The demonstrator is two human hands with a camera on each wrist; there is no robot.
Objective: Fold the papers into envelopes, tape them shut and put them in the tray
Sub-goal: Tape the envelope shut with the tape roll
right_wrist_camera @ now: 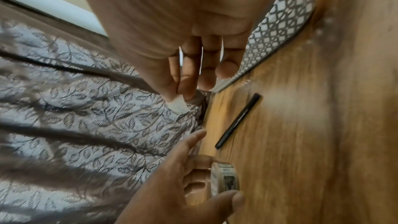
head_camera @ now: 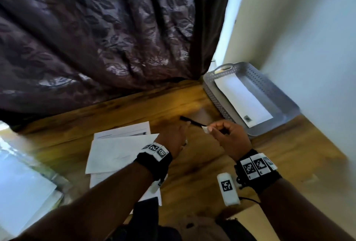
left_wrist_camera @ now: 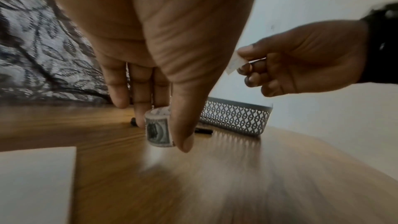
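Observation:
My left hand [head_camera: 173, 134] holds a small patterned tape roll [left_wrist_camera: 158, 129] between thumb and fingers just above the wooden table [head_camera: 192, 173]; the tape roll [right_wrist_camera: 225, 179] also shows in the right wrist view. My right hand [head_camera: 227, 134] pinches a short torn piece of tape [head_camera: 205, 129] between thumb and forefinger, a little right of the roll. That tape piece [right_wrist_camera: 178, 106] hangs from my fingertips. White papers [head_camera: 119, 152] lie left of my hands. A grey perforated tray [head_camera: 287, 105] at the back right holds one folded white envelope [head_camera: 242, 98].
A black pen [head_camera: 192, 121] lies on the table beyond my hands, near the tray's front corner. A dark leaf-patterned curtain [head_camera: 96, 38] hangs along the table's far edge. A white wall [head_camera: 308, 48] stands right of the tray. A white marker block [head_camera: 228, 188] lies near my right wrist.

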